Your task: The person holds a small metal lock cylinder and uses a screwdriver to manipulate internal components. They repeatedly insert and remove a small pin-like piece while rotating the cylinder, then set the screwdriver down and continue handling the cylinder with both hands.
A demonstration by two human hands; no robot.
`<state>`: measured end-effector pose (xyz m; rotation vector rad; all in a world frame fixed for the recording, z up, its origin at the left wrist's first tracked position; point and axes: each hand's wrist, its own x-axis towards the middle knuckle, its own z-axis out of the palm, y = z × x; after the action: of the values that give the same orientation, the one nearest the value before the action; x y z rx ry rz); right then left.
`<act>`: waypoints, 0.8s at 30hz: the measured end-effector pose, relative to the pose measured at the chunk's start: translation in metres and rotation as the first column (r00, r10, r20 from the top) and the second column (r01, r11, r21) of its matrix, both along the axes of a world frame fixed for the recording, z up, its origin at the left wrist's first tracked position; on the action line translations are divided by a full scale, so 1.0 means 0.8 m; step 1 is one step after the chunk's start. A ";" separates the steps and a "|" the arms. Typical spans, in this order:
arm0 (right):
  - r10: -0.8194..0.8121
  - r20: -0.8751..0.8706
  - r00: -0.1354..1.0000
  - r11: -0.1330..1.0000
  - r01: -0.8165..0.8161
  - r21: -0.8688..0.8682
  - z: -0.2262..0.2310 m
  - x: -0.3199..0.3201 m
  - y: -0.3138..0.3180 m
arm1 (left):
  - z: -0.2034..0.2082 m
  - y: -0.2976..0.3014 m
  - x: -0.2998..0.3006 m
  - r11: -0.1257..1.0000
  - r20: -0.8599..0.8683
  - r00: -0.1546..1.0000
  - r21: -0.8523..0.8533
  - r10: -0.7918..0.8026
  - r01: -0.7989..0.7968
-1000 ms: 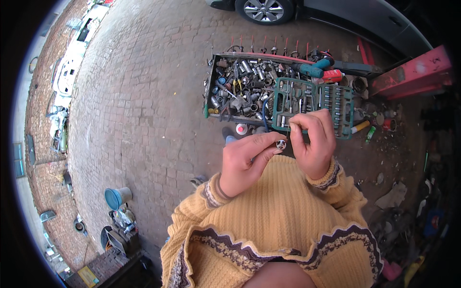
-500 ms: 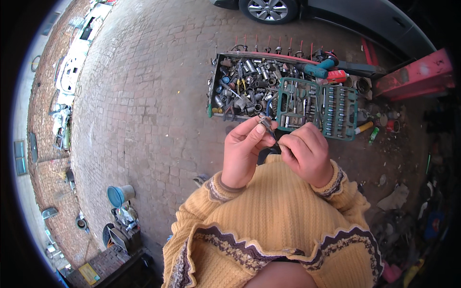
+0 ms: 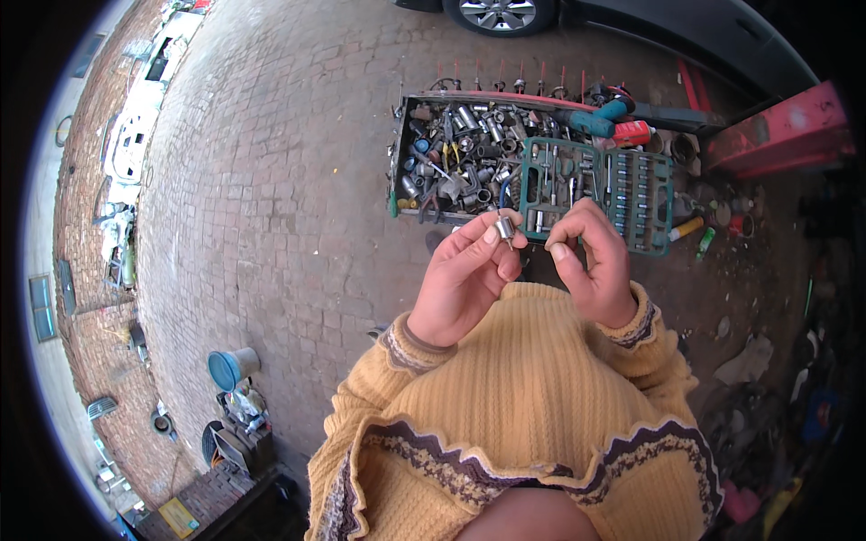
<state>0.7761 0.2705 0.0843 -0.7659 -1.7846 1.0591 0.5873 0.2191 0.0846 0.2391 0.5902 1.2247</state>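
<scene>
Between the thumb and fingers of my left hand (image 3: 465,279) is a small shiny metal cylinder (image 3: 505,228), with a thin stem or wire showing at its ends. I cannot make out its exact kind. To the right of it, and apart from it, my right hand (image 3: 591,261) is raised with curled fingers. Its thumb tip and index fingertip meet in a pinch; whatever they hold, if anything, is too small to tell. Both hands are in front of my yellow knitted sweater (image 3: 532,370), just short of the tool tray.
Beyond my hands stands a tray (image 3: 394,153) heaped with sockets and metal parts. An open green socket case (image 3: 663,194) lies on its right side, near a teal power tool (image 3: 591,123) and a red can (image 3: 633,133). A red post (image 3: 776,126), a car wheel (image 3: 501,13) and a blue bucket (image 3: 233,366) stand around.
My right hand has drawn away from the metal cylinder, up and to the right, its fingers loosening. My left hand still holds the cylinder, now turned more upright and more exposed.
</scene>
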 end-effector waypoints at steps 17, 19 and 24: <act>-0.007 -0.069 0.998 0.985 -0.005 -0.175 -0.022 0.003 -0.011 | -0.011 -0.006 -0.001 0.995 -0.029 0.999 -0.088 -0.040 0.038; -0.012 -0.029 1.000 0.984 0.007 -0.176 -0.024 0.002 -0.011 | -0.013 -0.006 -0.002 0.996 0.041 0.998 -0.069 -0.050 0.053; 0.081 0.023 0.996 0.989 -0.077 -0.128 -0.019 -0.001 -0.022 | -0.020 -0.007 -0.001 0.995 0.087 0.996 -0.093 -0.014 0.022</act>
<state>0.7749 0.2532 0.0693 -0.7957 -1.7972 1.2299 0.5863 0.2134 0.0683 0.1112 0.5678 1.1803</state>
